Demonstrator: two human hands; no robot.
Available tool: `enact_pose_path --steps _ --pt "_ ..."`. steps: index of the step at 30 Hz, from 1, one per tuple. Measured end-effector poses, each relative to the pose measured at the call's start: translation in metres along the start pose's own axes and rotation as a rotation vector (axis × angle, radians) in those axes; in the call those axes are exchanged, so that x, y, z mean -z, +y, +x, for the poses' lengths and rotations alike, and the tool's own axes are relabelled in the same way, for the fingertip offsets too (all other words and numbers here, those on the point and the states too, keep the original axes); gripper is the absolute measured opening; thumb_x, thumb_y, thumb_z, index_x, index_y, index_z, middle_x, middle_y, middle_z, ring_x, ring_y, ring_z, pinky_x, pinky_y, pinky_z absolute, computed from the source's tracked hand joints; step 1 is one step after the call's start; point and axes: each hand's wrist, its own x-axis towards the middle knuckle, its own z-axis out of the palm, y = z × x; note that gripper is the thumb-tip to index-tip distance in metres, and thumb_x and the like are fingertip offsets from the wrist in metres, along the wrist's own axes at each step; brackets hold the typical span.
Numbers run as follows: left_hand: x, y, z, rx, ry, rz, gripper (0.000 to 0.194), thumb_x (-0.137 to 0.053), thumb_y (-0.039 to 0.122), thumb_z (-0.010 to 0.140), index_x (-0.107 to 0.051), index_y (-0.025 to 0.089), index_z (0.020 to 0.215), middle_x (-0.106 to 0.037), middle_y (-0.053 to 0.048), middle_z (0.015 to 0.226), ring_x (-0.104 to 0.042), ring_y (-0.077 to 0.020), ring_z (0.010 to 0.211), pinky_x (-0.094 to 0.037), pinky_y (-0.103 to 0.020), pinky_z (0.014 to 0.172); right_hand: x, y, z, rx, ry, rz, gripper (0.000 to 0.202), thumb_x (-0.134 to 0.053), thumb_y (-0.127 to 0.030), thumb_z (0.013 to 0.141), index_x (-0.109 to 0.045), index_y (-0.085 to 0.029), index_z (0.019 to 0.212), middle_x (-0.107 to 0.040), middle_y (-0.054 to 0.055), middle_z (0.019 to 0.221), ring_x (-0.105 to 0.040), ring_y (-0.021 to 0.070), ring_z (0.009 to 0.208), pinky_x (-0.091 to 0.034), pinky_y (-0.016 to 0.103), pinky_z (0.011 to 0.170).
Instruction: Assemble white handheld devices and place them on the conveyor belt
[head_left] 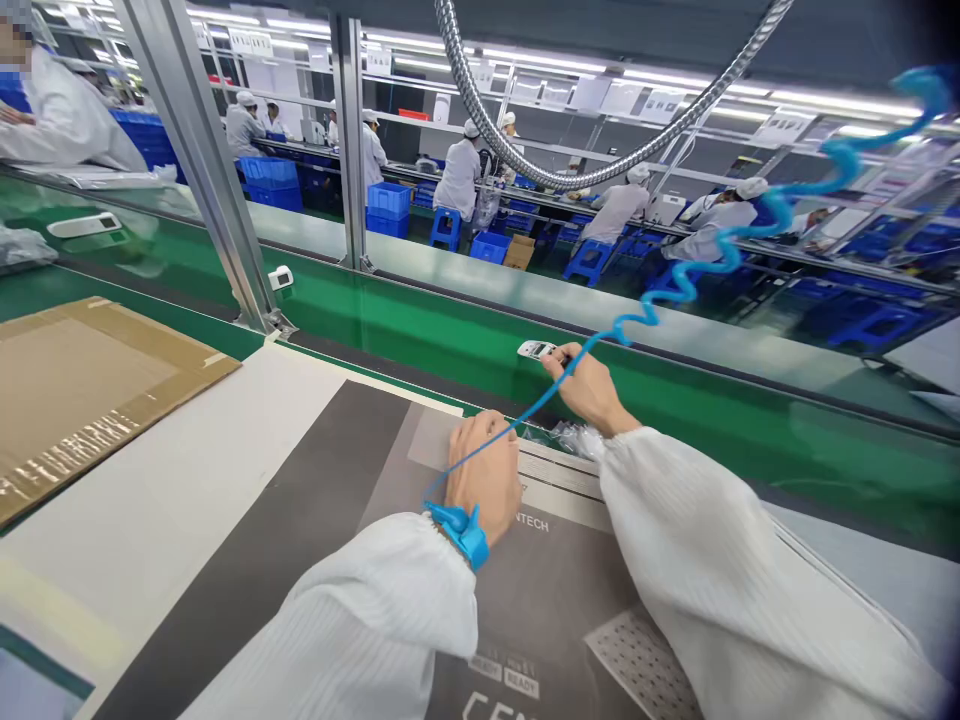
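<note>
One small white device point(537, 349) lay on the green conveyor belt point(450, 340), at about one o'clock from the middle of the view, and the right hand point(589, 388) reached out to it with thumb and fingertips closed on its near end. The rest of that hand was loosely curled; its white sleeve point(720, 560) ran back toward four o'clock. Just short of the wrist, at the belt's near edge, sat some crumpled clear plastic bags point(562, 436).

The left hand point(487, 475) rested knuckles-up at six o'clock from the device, fingers bent over onto the grey work mat point(315, 530); whether it gripped anything could not be told. A blue wrist strap point(461, 528) circled that wrist (its coiled cord point(720, 250) climbed away toward two o'clock, crossing over the right hand).

Farther out, a flattened cardboard sheet point(82, 385) lay at nine o'clock, and another white device point(280, 277) sat up the belt at eleven o'clock. Beyond the belt, at twelve o'clock, people in white coats point(459, 175) worked among blue crates point(388, 200) and stools.
</note>
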Motion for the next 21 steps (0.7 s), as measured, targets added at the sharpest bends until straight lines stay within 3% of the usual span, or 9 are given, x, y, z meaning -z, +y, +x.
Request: enact_pose_path --steps 2,5,7,9,11,13,16,21 --pt "0.004 0.001 0.004 0.005 0.11 -0.084 0.017 -0.047 0.018 0.094 -0.058 0.018 0.107 -0.062 -0.011 0.121 -0.055 -0.0235 0.116 -0.043 -0.041 0.1 0.028 -0.009 -0.025 0.078 -0.05 0.166 0.025 -0.052 -0.049 0.09 -0.055 -0.024 0.091 -0.064 0.002 0.084 -0.055 0.0176 0.076 -0.042 0.031 0.072" --pt "0.012 0.004 0.008 -0.048 0.215 -0.139 0.033 -0.045 0.026 0.097 -0.051 0.016 0.128 -0.052 -0.014 0.14 -0.045 -0.0251 0.132 -0.035 -0.043 0.11 0.066 -0.016 -0.068 0.174 -0.28 0.41 0.029 -0.055 -0.054 0.089 -0.051 -0.025 0.092 -0.058 -0.001 0.08 -0.05 0.0147 0.069 -0.039 0.028 0.065" --pt "0.017 0.008 0.009 -0.1 0.152 -0.17 0.039 -0.047 0.031 0.097 -0.049 0.017 0.133 -0.052 -0.013 0.141 -0.045 -0.0255 0.133 -0.032 -0.043 0.112 0.08 -0.016 -0.094 0.193 -0.359 0.521 0.031 -0.057 -0.055 0.088 -0.05 -0.025 0.09 -0.054 -0.002 0.077 -0.046 0.0138 0.066 -0.038 0.028 0.061" --pt "0.02 0.013 0.008 -0.099 -0.026 -0.216 0.035 -0.054 0.034 0.093 -0.057 0.018 0.124 -0.063 -0.011 0.127 -0.055 -0.0254 0.119 -0.038 -0.041 0.104 0.086 -0.012 -0.114 0.193 -0.358 0.567 0.03 -0.057 -0.054 0.089 -0.05 -0.025 0.089 -0.055 -0.001 0.08 -0.049 0.0147 0.07 -0.04 0.028 0.063" --pt "0.022 0.017 0.006 -0.038 -0.215 -0.246 0.022 -0.059 0.035 0.09 -0.065 0.019 0.104 -0.07 -0.006 0.102 -0.062 -0.0227 0.096 -0.045 -0.036 0.086 0.085 -0.005 -0.13 0.185 -0.321 0.532 0.027 -0.054 -0.052 0.092 -0.054 -0.025 0.093 -0.061 0.002 0.093 -0.056 0.0174 0.082 -0.045 0.032 0.073" --pt "0.022 0.02 0.003 0.013 -0.319 -0.246 0.017 -0.059 0.035 0.089 -0.065 0.019 0.088 -0.069 -0.003 0.085 -0.061 -0.0194 0.08 -0.042 -0.031 0.073 0.082 0.001 -0.142 0.201 -0.22 0.438 0.024 -0.053 -0.048 0.094 -0.058 -0.027 0.103 -0.064 0.005 0.111 -0.059 0.0202 0.097 -0.045 0.036 0.086" --pt "0.019 0.022 -0.002 0.001 -0.319 -0.203 0.015 -0.057 0.033 0.089 -0.062 0.02 0.084 -0.066 -0.001 0.082 -0.058 -0.018 0.078 -0.038 -0.03 0.071 0.078 0.005 -0.153 0.319 -0.016 0.212 0.02 -0.058 -0.041 0.093 -0.062 -0.028 0.107 -0.064 0.006 0.118 -0.059 0.0219 0.106 -0.043 0.039 0.092" --pt "0.014 0.023 -0.006 -0.001 -0.313 -0.147 0.014 -0.056 0.032 0.09 -0.061 0.021 0.084 -0.067 -0.002 0.087 -0.059 -0.0186 0.081 -0.037 -0.03 0.072 0.069 -0.001 -0.159 0.53 0.182 -0.278 0.011 -0.06 -0.031 0.093 -0.066 -0.025 0.087 -0.07 0.003 0.102 -0.061 0.0203 0.091 -0.034 0.042 0.089"
